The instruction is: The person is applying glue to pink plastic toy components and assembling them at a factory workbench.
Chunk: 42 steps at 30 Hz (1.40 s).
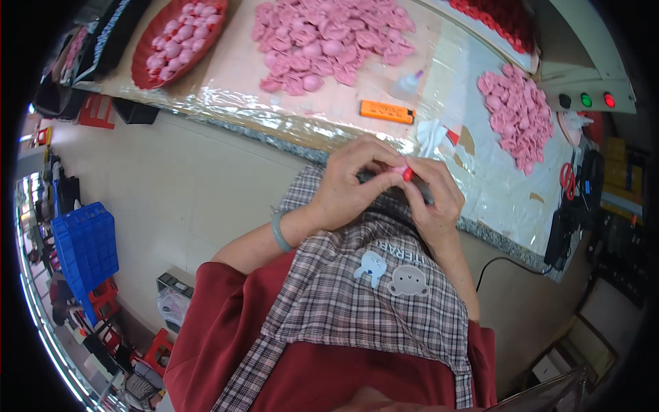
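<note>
Close to the table's front edge, both my hands pinch a small pink-and-red piece [408, 174]. My left hand [351, 180] holds its pink side between thumb and fingers, while my right hand [437, 199] grips by the red end. The fingertips hide most of its shape. Just beyond the hands lie an orange lighter [387, 112], a crumpled white tissue [431, 137] and a small translucent bottle [408, 84]. A large heap of pink ruffled pieces with round balls [329, 41] spreads farther back, and a smaller pink heap [516, 113] is at the right.
A red oval basket [142, 65] of pink balls stands at the back left. On the right are red-handled scissors [567, 180] and a machine panel with green and red buttons [597, 101]. A blue crate [86, 247] stands at the left beyond the floor.
</note>
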Each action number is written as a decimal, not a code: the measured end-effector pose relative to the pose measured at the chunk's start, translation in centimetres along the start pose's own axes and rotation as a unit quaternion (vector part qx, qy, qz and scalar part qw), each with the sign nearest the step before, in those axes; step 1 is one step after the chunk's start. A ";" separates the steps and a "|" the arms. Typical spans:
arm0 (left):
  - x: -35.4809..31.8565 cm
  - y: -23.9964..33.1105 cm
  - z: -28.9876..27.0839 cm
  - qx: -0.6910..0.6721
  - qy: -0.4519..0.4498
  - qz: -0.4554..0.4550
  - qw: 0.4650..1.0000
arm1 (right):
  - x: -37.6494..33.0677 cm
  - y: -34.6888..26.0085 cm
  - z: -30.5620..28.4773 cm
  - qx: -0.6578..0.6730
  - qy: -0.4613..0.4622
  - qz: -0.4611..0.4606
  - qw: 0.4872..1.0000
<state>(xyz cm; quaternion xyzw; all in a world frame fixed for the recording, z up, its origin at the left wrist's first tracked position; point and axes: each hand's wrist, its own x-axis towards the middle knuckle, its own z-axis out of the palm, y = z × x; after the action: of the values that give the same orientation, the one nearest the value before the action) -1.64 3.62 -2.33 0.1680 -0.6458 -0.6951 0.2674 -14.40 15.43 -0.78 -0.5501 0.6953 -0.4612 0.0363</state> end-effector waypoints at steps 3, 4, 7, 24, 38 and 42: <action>-0.1 0.3 -0.5 -0.081 -0.025 -0.035 0.996 | 0.5 -0.8 -0.2 0.025 -0.016 0.023 0.999; -0.1 0.3 -0.8 -0.074 -0.021 -0.027 0.997 | 0.8 -0.7 -0.4 0.010 -0.037 -0.001 0.999; 0.2 0.9 -2.5 -0.164 -0.005 -0.081 0.983 | 2.0 -1.6 -0.4 0.087 -0.055 0.067 0.992; 7.9 5.9 -29.0 0.592 0.328 0.126 0.726 | 4.4 2.2 -4.7 -0.034 -0.032 0.027 0.999; 11.8 5.1 -11.7 0.490 0.049 0.254 0.832 | 16.3 11.7 -7.8 0.026 0.109 0.136 0.984; 14.6 3.7 -7.9 0.474 -0.049 0.293 0.829 | 20.8 17.5 -7.3 -0.101 0.080 0.107 0.986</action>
<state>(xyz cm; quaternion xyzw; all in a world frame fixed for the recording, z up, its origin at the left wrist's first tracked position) -8.16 -11.47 2.09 0.0427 -0.9273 -0.1996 0.3137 -39.42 2.68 0.99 -0.4349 0.7937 -0.4244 -0.0258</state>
